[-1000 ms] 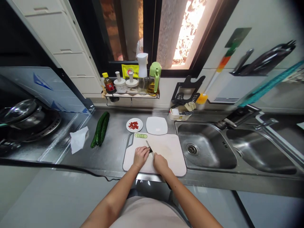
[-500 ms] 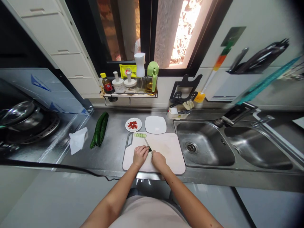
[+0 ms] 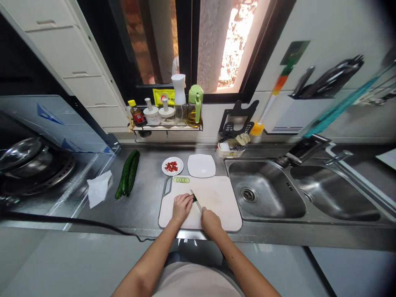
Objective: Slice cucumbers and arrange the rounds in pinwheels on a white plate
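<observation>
My left hand is closed over a short piece of cucumber on the white cutting board; only a dark green end shows by its fingertips. In my right hand is the handle of a knife, its blade slanting up and left against the cucumber piece. A row of several thin cucumber slices lies along the board's upper left. Behind the board sit a small white plate of chopped red bits and a bare white square plate.
Two whole cucumbers and a crumpled white tissue lie to the left, before a stove with a lidded pot. A double sink borders the board's right. A rack of seasoning bottles hangs under the window.
My right hand has drawn the knife back toward me and slightly right, so more blade shows. My left hand stays on the cucumber piece. The whole view has shifted slightly.
</observation>
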Motion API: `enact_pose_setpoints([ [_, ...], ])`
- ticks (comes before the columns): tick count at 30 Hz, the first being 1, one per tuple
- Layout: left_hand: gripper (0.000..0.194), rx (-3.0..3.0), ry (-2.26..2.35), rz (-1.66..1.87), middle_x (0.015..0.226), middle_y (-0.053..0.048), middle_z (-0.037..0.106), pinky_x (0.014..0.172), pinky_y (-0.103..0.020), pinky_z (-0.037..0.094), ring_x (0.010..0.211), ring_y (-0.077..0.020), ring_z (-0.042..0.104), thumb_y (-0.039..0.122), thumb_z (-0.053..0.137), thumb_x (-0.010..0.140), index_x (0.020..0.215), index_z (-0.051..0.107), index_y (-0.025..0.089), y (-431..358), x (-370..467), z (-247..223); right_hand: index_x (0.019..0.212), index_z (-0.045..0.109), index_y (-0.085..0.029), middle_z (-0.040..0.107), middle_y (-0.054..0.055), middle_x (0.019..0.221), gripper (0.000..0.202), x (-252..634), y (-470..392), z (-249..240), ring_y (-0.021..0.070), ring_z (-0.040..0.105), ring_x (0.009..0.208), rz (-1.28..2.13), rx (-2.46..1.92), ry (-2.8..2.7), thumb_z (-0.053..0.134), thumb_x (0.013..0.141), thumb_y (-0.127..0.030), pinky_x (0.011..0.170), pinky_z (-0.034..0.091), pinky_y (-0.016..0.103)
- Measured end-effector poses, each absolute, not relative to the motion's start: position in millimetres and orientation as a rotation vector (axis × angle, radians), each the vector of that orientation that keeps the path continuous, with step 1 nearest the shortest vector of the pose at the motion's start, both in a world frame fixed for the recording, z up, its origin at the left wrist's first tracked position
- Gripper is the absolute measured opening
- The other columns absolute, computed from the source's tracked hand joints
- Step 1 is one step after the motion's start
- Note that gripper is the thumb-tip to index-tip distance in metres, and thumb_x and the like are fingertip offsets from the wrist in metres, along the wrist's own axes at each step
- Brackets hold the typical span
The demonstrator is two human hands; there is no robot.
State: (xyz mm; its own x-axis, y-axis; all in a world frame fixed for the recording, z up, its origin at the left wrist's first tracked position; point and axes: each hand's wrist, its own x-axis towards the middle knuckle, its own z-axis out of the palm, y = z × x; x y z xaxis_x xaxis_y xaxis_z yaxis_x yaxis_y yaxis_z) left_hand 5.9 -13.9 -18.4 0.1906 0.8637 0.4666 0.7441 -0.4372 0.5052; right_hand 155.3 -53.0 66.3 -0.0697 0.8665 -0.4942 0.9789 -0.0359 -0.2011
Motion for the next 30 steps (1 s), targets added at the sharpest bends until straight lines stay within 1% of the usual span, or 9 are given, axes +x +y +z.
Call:
enact_pose_setpoints([
  [12,0.022,2.321,1.562,1.084,0.098,-0.006,0.067,0.081,-0.036,0.044,0.089,-0.0177,0.060,0.026,0.050,0.090,0.103,0.068,0.024,-13.3,6.6,-17.1,0.111,0.053,-0.011,0.067,0.016,0.101,0.031,148.1,-27.0,62.2,0.0225,0.064,0.095,-0.721,1.955,2.103,0.033,0.088,-0.009,0.073,0.044,0.029],
  [19,0.022,2.308,1.562,1.088,0.098,-0.006,0.067,0.081,-0.035,0.043,0.090,-0.0177,0.059,0.025,0.051,0.089,0.103,0.068,0.023,-13.5,6.4,-16.7,0.112,0.054,-0.011,0.067,0.016,0.100,0.031,141.1,-13.1,66.6,0.0235,0.064,0.096,-0.733,1.965,2.119,0.034,0.088,-0.011,0.072,0.044,0.030],
  [25,0.022,2.295,1.574,1.058,0.100,-0.005,0.067,0.082,-0.034,0.042,0.091,-0.0173,0.059,0.026,0.050,0.090,0.104,0.067,0.023,-15.0,6.3,-13.1,0.113,0.053,-0.012,0.066,0.017,0.102,0.032,146.6,-17.2,69.1,0.0228,0.064,0.096,-0.763,1.947,2.112,0.034,0.088,-0.010,0.073,0.043,0.030],
  [30,0.022,2.295,1.585,1.022,0.100,-0.005,0.067,0.083,-0.034,0.041,0.093,-0.0173,0.058,0.026,0.051,0.090,0.105,0.066,0.023,-14.7,6.8,-12.7,0.109,0.054,-0.013,0.066,0.017,0.102,0.028,155.2,-26.7,70.6,0.0231,0.063,0.095,-0.755,1.928,2.081,0.036,0.088,-0.011,0.072,0.042,0.030],
])
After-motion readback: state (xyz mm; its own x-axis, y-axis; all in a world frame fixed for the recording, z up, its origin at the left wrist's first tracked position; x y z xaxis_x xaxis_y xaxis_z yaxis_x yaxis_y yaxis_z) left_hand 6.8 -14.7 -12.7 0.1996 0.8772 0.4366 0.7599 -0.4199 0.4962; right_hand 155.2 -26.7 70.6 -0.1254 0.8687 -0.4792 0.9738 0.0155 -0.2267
